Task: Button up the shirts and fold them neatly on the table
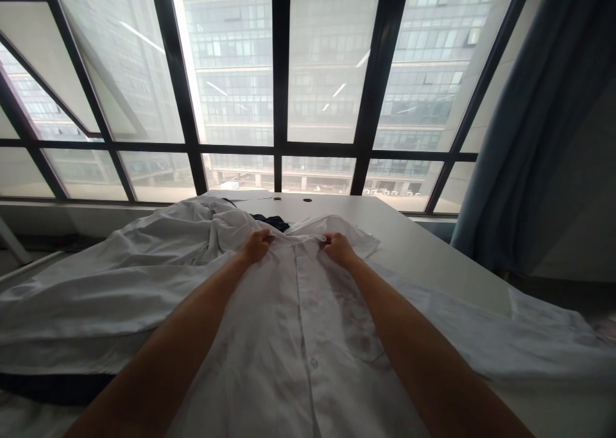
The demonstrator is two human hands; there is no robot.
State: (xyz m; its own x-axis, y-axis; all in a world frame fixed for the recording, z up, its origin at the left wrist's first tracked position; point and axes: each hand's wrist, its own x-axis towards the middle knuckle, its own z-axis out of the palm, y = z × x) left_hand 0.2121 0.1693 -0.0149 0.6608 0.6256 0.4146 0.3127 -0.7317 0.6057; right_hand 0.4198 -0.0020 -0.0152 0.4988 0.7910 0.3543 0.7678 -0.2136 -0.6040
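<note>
A white button-up shirt lies front side up on the white table, its button placket running toward me. At the shirt's far end, my left hand pinches the left side of the collar area. Opposite it, my right hand pinches the right side of the same edge. Both arms reach forward over the shirt's body. One sleeve stretches out to the right across the table. The collar's exact shape is hard to make out between the fingers.
More pale cloth is heaped on the left, with a dark navy strip beneath it. A dark bunched fabric sits just beyond my hands. Large windows rise behind the table, and a blue-grey curtain hangs at the right.
</note>
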